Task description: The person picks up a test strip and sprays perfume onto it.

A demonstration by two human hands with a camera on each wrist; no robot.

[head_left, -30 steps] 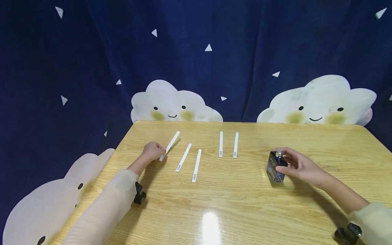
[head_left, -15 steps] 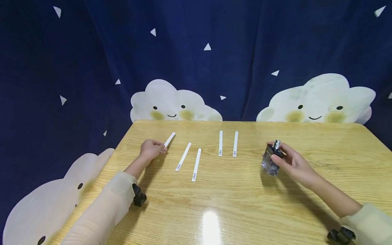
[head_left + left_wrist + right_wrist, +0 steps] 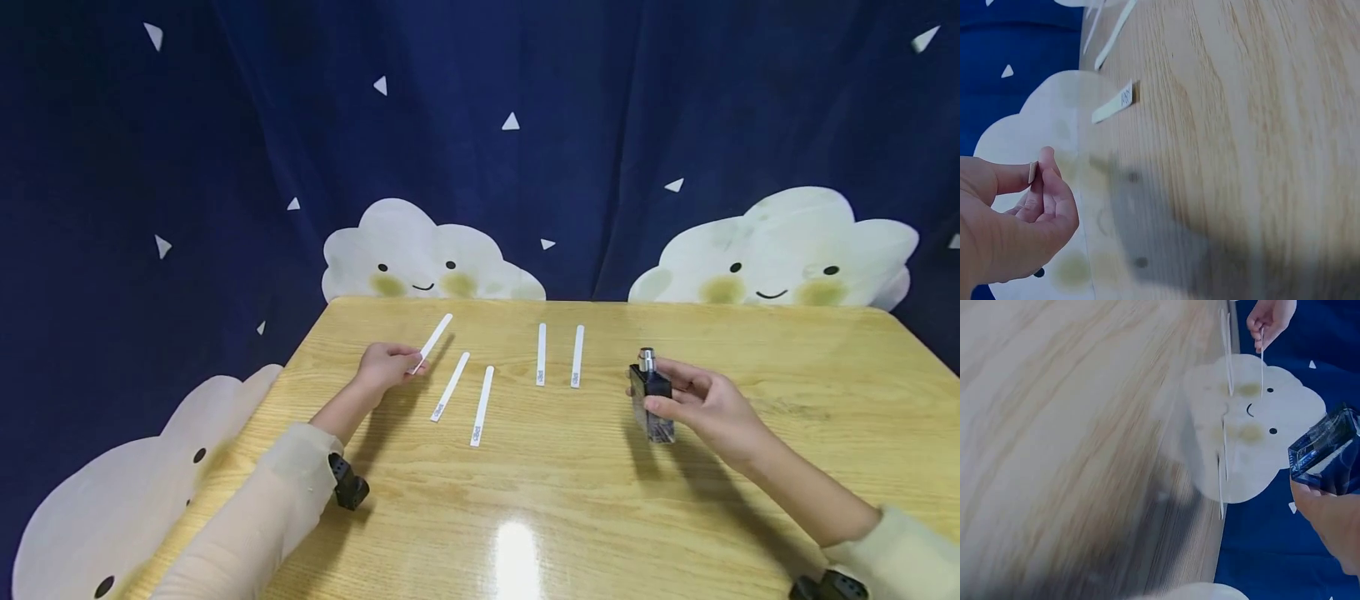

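My left hand (image 3: 386, 365) pinches a white paper scent strip (image 3: 435, 340) by its lower end, between thumb and fingers. The strip is raised off the table, its rounded end pointing away and to the right; in the left wrist view only its narrow end (image 3: 1032, 172) shows at the fingertips. On the right, my right hand (image 3: 708, 404) grips a dark, square glass perfume bottle (image 3: 654, 404) by its sides, thumb in front. The bottle's silver spray top (image 3: 647, 359) is bare and points up. From the right wrist view, the bottle's clear base (image 3: 1322, 453) hangs above the tabletop.
Two printed strips (image 3: 450, 387) (image 3: 482, 407) lie slanted right of my left hand. Two more strips (image 3: 542, 354) (image 3: 577, 357) lie side by side farther back. The wooden table (image 3: 420, 517) ends at a dark blue curtain (image 3: 450, 150) with cloud prints.
My left hand has lifted the strip off the table and moved slightly right. My right hand has raised the bottle and carried it left, tilting it midway and bringing it nearly upright again.
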